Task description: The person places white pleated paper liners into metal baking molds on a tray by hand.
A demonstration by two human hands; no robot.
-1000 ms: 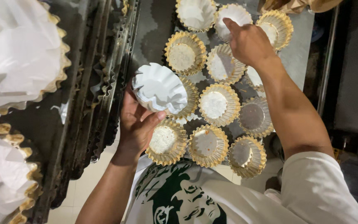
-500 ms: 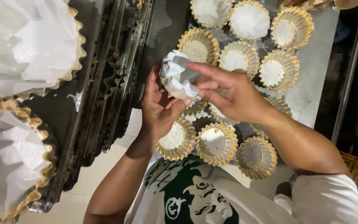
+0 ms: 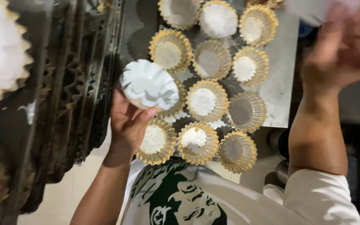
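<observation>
Stack of white, frilly paper baking liners [image 3: 148, 85], soft and crinkly, pinched from below in the left hand [image 3: 129, 121], up above the near-left corner of the flat grey metal tray [image 3: 281, 89]. On the tray, 11 round gold-edged fluted cups [image 3: 202, 101] in rows; 1 at the top fully lined in white [image 3: 218, 19], most others showing bare bottoms, so probably many left to line. Right hand [image 3: 343, 50] up high and blurry, maybe gripping something white, can't tell; stacked dark baking pans [image 3: 69, 96] off to the left.

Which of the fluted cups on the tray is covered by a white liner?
The cup in the top row, middle: white paper hides its inside, while the gold-rimmed cups around it show bare bases.
</observation>
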